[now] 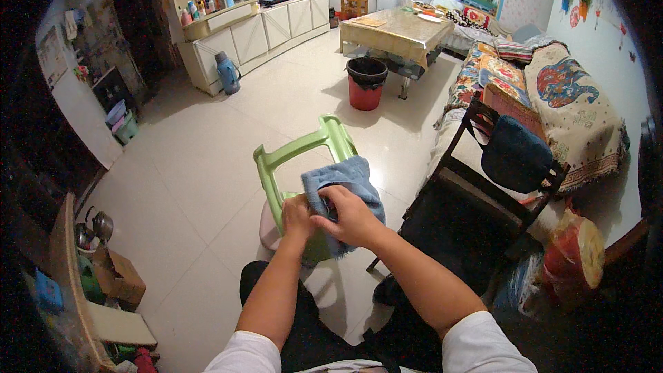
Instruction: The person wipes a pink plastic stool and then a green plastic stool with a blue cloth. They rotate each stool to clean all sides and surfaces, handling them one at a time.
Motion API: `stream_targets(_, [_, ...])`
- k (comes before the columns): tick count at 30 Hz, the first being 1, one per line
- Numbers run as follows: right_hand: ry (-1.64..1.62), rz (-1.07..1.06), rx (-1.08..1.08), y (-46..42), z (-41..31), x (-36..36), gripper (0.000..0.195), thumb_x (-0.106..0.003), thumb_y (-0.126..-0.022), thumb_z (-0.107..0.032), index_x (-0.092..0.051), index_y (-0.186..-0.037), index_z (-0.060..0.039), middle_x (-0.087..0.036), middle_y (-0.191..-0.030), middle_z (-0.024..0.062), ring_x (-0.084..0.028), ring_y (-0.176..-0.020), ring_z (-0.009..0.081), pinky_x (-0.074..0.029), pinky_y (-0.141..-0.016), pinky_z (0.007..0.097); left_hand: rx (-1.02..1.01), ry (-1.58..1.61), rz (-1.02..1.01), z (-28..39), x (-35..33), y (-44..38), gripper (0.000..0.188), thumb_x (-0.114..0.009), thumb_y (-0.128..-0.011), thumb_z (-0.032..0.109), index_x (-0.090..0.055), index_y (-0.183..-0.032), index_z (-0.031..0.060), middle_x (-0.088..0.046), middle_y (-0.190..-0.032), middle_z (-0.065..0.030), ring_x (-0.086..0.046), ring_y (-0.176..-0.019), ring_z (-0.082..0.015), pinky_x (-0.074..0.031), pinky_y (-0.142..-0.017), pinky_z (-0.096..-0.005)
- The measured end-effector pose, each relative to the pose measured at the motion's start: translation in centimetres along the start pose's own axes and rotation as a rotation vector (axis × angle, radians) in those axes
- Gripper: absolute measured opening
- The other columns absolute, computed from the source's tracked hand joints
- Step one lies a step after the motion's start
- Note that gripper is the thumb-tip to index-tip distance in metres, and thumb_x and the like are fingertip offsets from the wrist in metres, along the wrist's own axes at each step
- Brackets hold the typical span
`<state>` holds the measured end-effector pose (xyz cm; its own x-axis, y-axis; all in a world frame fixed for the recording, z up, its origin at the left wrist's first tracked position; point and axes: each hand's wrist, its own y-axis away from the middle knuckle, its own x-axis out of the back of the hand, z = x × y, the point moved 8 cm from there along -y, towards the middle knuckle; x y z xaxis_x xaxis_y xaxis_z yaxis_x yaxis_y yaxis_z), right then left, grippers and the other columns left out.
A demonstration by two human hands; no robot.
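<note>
A light green plastic stool (300, 142) is in front of me, tipped so that its legs and crossbar point away. My left hand (298, 217) grips its near part; the fingers are partly hidden. A blue-grey cloth (347, 173) with frayed edges is draped over the stool's right side. My right hand (352, 217) holds the cloth against the stool, thumb close to my left hand. Beneath the stool, a pale pink object (269, 228) shows only in part.
A red bin (365, 93) with a black liner stands ahead, before a covered table (388, 31). A dark chair (461, 217) is close on my right, beside a covered sofa (575, 109). A blue thermos flask (227, 75) stands by the cabinet (264, 28). A cardboard box (119, 274) lies left.
</note>
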<state>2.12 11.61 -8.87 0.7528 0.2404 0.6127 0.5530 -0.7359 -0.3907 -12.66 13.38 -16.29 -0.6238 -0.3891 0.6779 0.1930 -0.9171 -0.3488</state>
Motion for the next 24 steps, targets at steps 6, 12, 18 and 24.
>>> stream_targets(6, [0.13, 0.044, 0.153, 0.3, -1.4, -0.3, 0.059, -0.078, -0.09, -0.027, -0.053, -0.137, -0.0015, -0.055, -0.135, 0.0235, -0.056, -0.123, 0.0416, -0.047, -0.106, 0.0452, 0.032, 0.107, 0.149, -2.6, 0.0, -0.6, 0.051, -0.047, -0.103, 0.043, -0.071, -0.091, -0.001, -0.069, -0.078, -0.0252, -0.067, -0.076, -0.0462, -0.052, -0.077, -0.0542])
stream_targets(12, [0.142, 0.093, 0.141, 0.1, -1.5, -0.3, 0.065, -0.079, -0.085, -0.023, -0.051, -0.139, 0.0012, -0.053, -0.137, 0.0262, -0.052, -0.128, 0.044, -0.044, -0.111, 0.048, -0.052, 0.284, 0.103, -2.6, 0.1, -1.1, 0.041, -0.045, -0.107, 0.031, -0.064, -0.12, -0.0019, -0.068, -0.082, -0.0257, -0.064, -0.079, -0.0471, -0.05, -0.072, -0.0566])
stream_targets(18, [0.235, 0.138, 0.099, -0.2, 0.0, -0.1, 0.064, -0.081, -0.081, -0.023, -0.054, -0.134, -0.0004, -0.055, -0.135, 0.0237, -0.054, -0.125, 0.0419, -0.044, -0.108, 0.0477, -0.366, -0.11, 0.321, -0.9, 0.4, 0.5, 0.031, -0.049, -0.104, 0.016, -0.063, -0.126, -0.0016, -0.068, -0.087, -0.026, -0.063, -0.077, -0.047, -0.048, -0.068, -0.0583])
stream_targets(24, [0.332, 0.136, 0.125, -0.1, -0.8, 0.0, 0.062, -0.085, -0.076, -0.025, -0.058, -0.128, -0.004, -0.057, -0.128, 0.0204, -0.055, -0.12, 0.0391, -0.045, -0.104, 0.0462, -0.301, -0.025, 0.226, -3.2, -1.2, 0.0, 0.035, -0.052, -0.102, 0.01, -0.058, -0.134, -0.0025, -0.066, -0.085, -0.0238, -0.063, -0.075, -0.0438, -0.047, -0.065, -0.0583])
